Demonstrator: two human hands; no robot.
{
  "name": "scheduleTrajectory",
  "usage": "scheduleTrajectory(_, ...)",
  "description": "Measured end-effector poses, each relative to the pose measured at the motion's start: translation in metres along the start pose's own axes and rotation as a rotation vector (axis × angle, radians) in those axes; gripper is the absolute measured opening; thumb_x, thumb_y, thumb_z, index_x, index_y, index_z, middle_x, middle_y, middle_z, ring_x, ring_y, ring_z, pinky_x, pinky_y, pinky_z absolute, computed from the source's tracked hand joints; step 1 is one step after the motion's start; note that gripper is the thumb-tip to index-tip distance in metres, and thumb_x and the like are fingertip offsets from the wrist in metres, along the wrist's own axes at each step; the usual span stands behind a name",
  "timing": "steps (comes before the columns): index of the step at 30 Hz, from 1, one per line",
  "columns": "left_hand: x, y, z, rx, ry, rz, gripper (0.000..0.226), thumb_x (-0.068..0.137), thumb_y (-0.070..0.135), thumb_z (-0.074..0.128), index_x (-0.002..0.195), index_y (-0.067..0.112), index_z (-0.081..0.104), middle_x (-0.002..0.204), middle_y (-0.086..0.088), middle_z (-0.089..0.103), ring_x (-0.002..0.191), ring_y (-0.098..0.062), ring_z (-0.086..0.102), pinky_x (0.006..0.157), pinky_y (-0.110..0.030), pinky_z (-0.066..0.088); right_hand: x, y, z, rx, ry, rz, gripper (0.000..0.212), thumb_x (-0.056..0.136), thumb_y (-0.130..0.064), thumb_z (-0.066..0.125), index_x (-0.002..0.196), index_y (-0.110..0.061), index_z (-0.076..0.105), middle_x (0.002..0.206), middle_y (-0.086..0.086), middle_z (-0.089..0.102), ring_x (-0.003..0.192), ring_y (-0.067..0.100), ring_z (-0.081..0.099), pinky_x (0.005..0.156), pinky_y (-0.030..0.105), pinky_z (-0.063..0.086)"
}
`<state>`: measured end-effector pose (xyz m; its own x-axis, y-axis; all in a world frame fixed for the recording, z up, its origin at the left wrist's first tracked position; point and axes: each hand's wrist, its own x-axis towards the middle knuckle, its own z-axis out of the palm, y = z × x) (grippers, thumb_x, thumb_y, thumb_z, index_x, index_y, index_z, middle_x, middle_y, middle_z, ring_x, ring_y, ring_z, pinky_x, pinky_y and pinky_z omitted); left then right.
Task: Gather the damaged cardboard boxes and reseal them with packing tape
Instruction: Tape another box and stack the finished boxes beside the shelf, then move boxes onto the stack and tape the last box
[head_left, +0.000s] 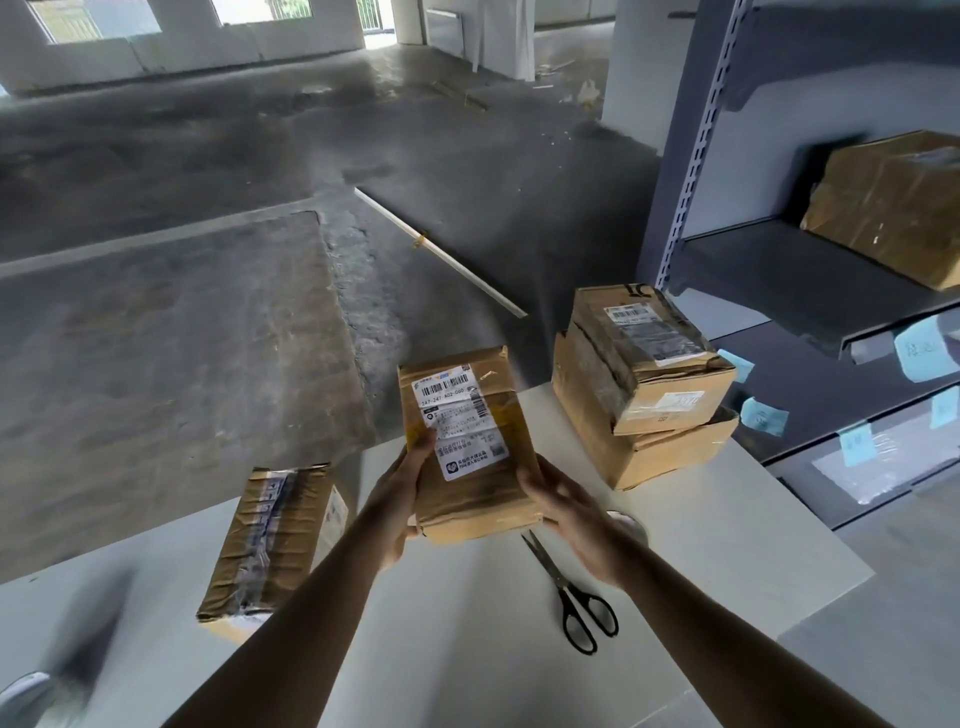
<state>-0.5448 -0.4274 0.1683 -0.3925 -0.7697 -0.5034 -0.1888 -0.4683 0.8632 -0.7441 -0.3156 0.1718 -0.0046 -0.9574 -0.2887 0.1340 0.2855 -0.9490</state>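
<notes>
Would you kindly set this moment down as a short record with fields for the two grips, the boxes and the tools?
held box: labelled box, raised over the white table
left grip: holds the box's left side
right grip: holds its right side
other boxes: taped box lying at the table's left; stack of two at its right
tools: black scissors, blades closed, flat on the table
shelf: grey shelving at right, one more box on it

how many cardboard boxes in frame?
5, maybe 6: held box between left hand and right hand; left box on the table; upper stacked box (possibly two) on lower stacked box, table's right; shelf box on the shelf. More may be hidden.
</notes>
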Motion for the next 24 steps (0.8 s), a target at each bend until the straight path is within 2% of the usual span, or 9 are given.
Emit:
scheduleTrajectory(4,0.025,-0.001,0.014,0.031,-0.098,-0.058,0.080,0.070,0.093,0.048,0.137,0.049,0.049,0.136,0.007,0.061,0.126,-0.030,0.057,0.105,-0.067,0.037,0.009,0.016,-0.019,-0.042,0.095,-0.007,0.059,0.076,-0.073,0.060,0.127,-0.042,0.058,0.127,-0.012,0.066,0.127,0.014,0.055,0.111,0.042,0.040)
scheduleTrajectory(7,0.044,-0.003,0.030,0.056,-0.151,-0.064,0.086,0.067,0.093,0.049,0.141,0.050,0.042,0.140,0.005,0.057,0.128,-0.029,0.054,0.106,-0.064,0.038,0.019,0.022,-0.034,-0.042,0.129,-0.030,0.060,0.084,-0.066,0.053,0.135,-0.036,0.053,0.129,-0.012,0.065,0.126,0.010,0.055,0.106,0.031,0.044)
scheduleTrajectory(9,0.056,-0.004,0.043,0.065,-0.147,-0.065,0.095,0.061,0.092,0.056,0.142,0.046,0.040,0.138,0.003,0.059,0.125,-0.027,0.055,0.106,-0.059,0.040,0.027,0.027,-0.045,-0.028,0.161,-0.024,0.057,0.087,-0.068,0.053,0.135,-0.037,0.054,0.130,-0.011,0.065,0.127,0.013,0.055,0.106,0.038,0.045)
scheduleTrajectory(11,0.068,-0.007,0.054,0.077,-0.143,-0.077,0.095,0.060,0.087,0.061,0.141,0.042,0.040,0.134,0.002,0.061,0.122,-0.025,0.057,0.104,-0.054,0.042,0.038,0.033,-0.057,-0.035,0.224,-0.026,0.032,0.099,-0.053,0.047,0.127,-0.040,0.057,0.123,-0.018,0.067,0.122,0.007,0.057,0.101,0.029,0.047)
scheduleTrajectory(13,0.079,-0.008,0.063,0.080,-0.148,-0.086,0.087,0.067,0.082,0.059,0.141,0.041,0.038,0.136,0.002,0.060,0.123,-0.025,0.056,0.104,-0.053,0.041,0.049,0.036,-0.067,-0.069,0.269,-0.033,0.026,0.106,-0.039,0.039,0.127,-0.042,0.054,0.126,-0.020,0.063,0.123,0.003,0.055,0.096,0.020,0.047)
scheduleTrajectory(15,0.090,-0.012,0.068,0.090,-0.138,-0.112,0.081,0.073,0.080,0.055,0.142,0.042,0.037,0.138,0.001,0.058,0.124,-0.025,0.056,0.106,-0.055,0.040,0.059,0.041,-0.074,-0.141,0.316,-0.077,0.032,0.103,-0.050,0.040,0.134,-0.050,0.046,0.141,-0.009,0.052,0.133,0.008,0.046,0.103,0.025,0.045)
scheduleTrajectory(18,0.104,-0.017,0.074,0.107,-0.132,-0.132,0.069,0.085,0.075,0.049,0.143,0.039,0.036,0.136,-0.002,0.059,0.120,-0.024,0.059,0.101,-0.047,0.046,0.075,0.056,-0.084,-0.208,0.344,-0.083,0.047,0.095,-0.064,0.041,0.140,-0.052,0.034,0.143,-0.006,0.039,0.136,0.014,0.038,0.106,0.031,0.042)
scheduleTrajectory(21,0.114,-0.022,0.082,0.125,-0.122,-0.136,0.058,0.092,0.067,0.044,0.142,0.037,0.035,0.133,-0.002,0.060,0.120,-0.024,0.058,0.109,-0.050,0.041,0.091,0.074,-0.093,-0.282,0.425,-0.051,0.063,0.088,-0.077,0.041,0.144,-0.051,0.028,0.148,0.000,0.032,0.140,0.026,0.032,0.109,0.049,0.042)
scheduleTrajectory(24,0.116,-0.024,0.091,0.154,-0.128,-0.149,0.056,0.096,0.063,0.041,0.144,0.038,0.029,0.137,-0.001,0.056,0.125,-0.024,0.054,0.112,-0.052,0.037,0.097,0.079,-0.099,-0.349,0.524,-0.032,0.055,0.101,-0.050,0.045,0.149,-0.026,0.034,0.146,0.012,0.039,0.129,0.026,0.040,0.101,0.044,0.048)
